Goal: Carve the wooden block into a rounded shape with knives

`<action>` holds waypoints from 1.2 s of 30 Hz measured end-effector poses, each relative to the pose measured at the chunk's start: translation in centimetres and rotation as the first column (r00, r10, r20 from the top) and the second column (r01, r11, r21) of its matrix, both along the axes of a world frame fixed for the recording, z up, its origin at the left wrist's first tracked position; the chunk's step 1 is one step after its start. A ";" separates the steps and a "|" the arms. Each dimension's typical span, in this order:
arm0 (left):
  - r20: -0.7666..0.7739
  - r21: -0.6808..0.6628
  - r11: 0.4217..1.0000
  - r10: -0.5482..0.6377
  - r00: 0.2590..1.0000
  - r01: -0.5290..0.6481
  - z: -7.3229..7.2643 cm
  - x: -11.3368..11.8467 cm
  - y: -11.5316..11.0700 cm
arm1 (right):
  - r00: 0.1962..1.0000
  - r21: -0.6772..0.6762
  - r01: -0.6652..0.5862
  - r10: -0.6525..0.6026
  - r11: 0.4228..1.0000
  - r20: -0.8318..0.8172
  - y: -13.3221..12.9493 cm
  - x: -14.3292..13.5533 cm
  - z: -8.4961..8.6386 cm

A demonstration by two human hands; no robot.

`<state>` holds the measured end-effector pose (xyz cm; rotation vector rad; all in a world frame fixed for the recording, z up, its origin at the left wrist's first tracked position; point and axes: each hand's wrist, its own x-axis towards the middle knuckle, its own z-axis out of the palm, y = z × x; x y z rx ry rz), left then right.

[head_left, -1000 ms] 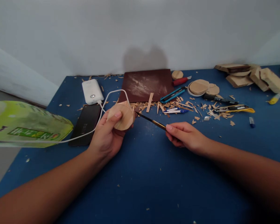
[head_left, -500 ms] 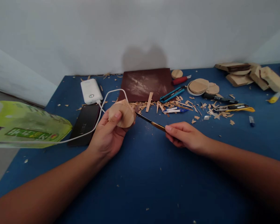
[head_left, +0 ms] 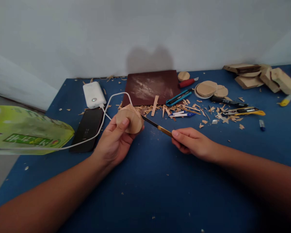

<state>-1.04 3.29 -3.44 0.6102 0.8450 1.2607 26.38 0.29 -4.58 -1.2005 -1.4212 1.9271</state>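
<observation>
My left hand (head_left: 113, 140) grips a round wooden disc (head_left: 132, 121), thumb across its face and fingers behind. The disc's upper edge looks rough and faceted. My right hand (head_left: 192, 142) is closed around the handle of a slim knife (head_left: 163, 130) with a dark, narrow blade. The blade slants up to the left, and its tip is at the disc's right edge; whether it touches or passes behind cannot be made out. Wood shavings (head_left: 147, 110) are scattered on the blue table just beyond the disc.
A brown sheet (head_left: 151, 87) lies by the wall. Blue cutter (head_left: 179, 97), red-handled knife (head_left: 187, 83), pens (head_left: 183, 114), yellow cutter (head_left: 244, 111), wooden discs (head_left: 207, 88) and wood blocks (head_left: 269, 77) spread rightward. Leftward are a power bank (head_left: 94, 94), phone (head_left: 87, 131), white cable (head_left: 84, 141) and green bag (head_left: 31, 129).
The disc and my left hand have shifted slightly right and down. More of the knife's blade lies close along the disc's edge; my right hand has hardly moved.
</observation>
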 end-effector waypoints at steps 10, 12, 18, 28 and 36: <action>0.028 0.030 0.999 0.027 0.999 -0.028 -0.1 -0.1 0.5 | 1.000 0.037 -0.013 0.012 0.999 0.028 -0.2 -0.1 0.5; 0.040 0.038 0.999 0.024 0.999 -0.025 -0.1 -0.1 0.6 | 0.999 0.038 -0.016 0.015 0.999 0.035 -0.2 -0.1 0.5; 0.035 -0.006 0.998 0.065 0.997 -0.065 0.1 -0.2 0.7 | 0.998 0.046 -0.035 0.032 0.998 0.062 -0.2 0.0 0.3; 0.025 -0.008 0.998 0.066 0.998 -0.065 0.1 -0.2 0.8 | 0.993 0.039 -0.038 0.034 0.999 0.111 -0.1 0.0 0.4; 0.015 -0.002 0.999 0.048 0.999 -0.048 0.3 0.0 0.8 | 0.985 0.079 -0.046 0.032 0.996 0.169 -0.1 0.0 0.5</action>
